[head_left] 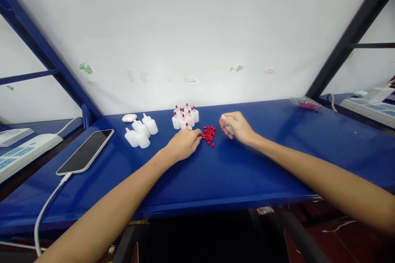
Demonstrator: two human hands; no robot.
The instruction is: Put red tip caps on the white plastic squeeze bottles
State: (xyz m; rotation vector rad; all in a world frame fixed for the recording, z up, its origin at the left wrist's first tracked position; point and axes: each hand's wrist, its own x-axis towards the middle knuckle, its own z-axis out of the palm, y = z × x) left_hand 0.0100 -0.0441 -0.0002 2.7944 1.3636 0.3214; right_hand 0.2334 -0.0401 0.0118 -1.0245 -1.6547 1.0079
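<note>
My right hand [237,127] is closed around a white bottle [228,129], right of a pile of small red caps [209,133]. At the pile's left edge is my left hand [185,143], its fingertips together at a red cap [203,136]. Just behind it stand several white bottles with red tips [185,117], one partly hidden by the hand. Farther left, several white bottles without red caps [141,131] lie or lean close together on the blue table [197,181].
A phone [86,152] with a white cable [46,205] lies at the left, near a power strip [29,152]. A white case [129,118] sits behind the uncapped bottles. A clear bag with red pieces [306,103] is at the back right, near another power strip [370,111].
</note>
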